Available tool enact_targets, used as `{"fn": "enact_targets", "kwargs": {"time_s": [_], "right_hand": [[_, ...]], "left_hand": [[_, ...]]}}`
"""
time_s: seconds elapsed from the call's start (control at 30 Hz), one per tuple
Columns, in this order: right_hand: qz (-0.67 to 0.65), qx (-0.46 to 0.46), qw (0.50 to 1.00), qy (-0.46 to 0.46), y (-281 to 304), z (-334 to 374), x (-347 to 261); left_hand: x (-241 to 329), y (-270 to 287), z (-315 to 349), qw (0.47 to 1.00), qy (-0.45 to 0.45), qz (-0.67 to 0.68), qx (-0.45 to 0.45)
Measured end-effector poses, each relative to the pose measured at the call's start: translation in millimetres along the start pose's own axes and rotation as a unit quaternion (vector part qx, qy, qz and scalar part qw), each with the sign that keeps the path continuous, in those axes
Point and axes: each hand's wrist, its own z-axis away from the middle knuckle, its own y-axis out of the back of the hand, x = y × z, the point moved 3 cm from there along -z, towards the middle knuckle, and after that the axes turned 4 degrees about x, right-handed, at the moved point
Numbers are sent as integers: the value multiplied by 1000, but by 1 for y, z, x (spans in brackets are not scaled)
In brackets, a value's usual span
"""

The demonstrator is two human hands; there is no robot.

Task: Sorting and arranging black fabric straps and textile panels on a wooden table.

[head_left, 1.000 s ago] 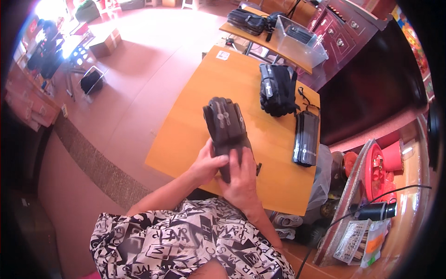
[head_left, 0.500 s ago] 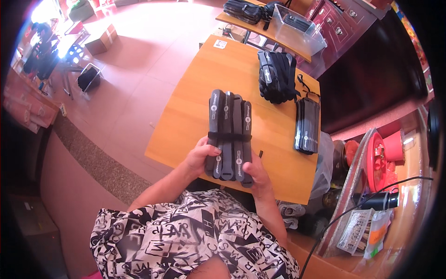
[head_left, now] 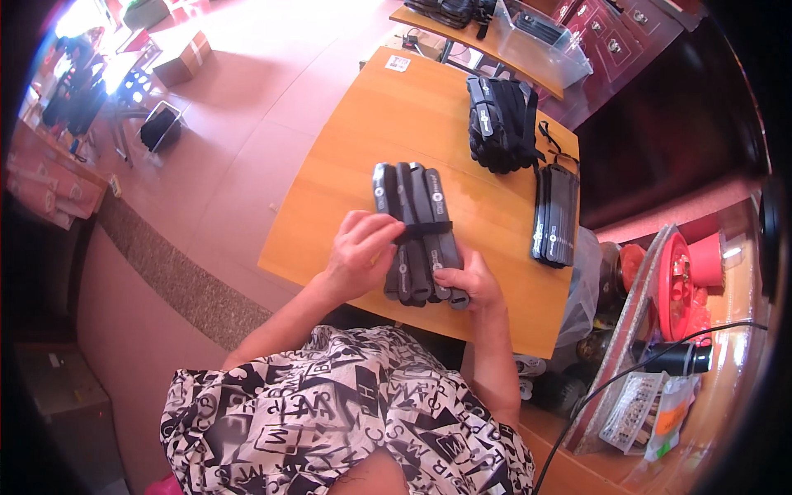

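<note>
Over the near part of the table I hold a bundle of flat dark grey strips with rounded ends and pale printed marks (head_left: 422,260). A black band (head_left: 431,229) runs across its middle. The fingers of my left hand (head_left: 360,254) are pinched at the band's left end, on the bundle's left edge. My right hand (head_left: 476,280) grips the lower right end, with the thumb on top of the strips. The undersides of the strips and some right-hand fingers are hidden.
A larger pile of black strapped strips (head_left: 501,124) lies on the wooden table (head_left: 330,190). Beside it is another flat stack (head_left: 555,216). A clear plastic bin (head_left: 540,45) stands on the shelf behind. At right, a black cable (head_left: 610,375) crosses near a white basket (head_left: 634,411).
My left hand has moved up from the bundle's lower left side to the band. The bundle is tilted slightly more, and my right hand keeps its hold.
</note>
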Motion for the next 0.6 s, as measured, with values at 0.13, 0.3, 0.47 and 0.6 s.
{"fn": "enact_targets", "kwargs": {"time_s": [0.13, 0.3, 0.47, 0.6], "right_hand": [[69, -42, 996, 25, -10, -11, -11], [160, -61, 985, -35, 8, -20, -24], [592, 102, 794, 93, 0, -5, -50], [600, 224, 715, 282, -56, 10, -56]], "left_hand": [[-11, -13, 9, 995, -52, -4, -89], [-17, -16, 2, 996, 6, 23, -81], [-25, -27, -10, 988, 100, 71, -98], [-14, -35, -24, 973, 182, 51, -133]]}}
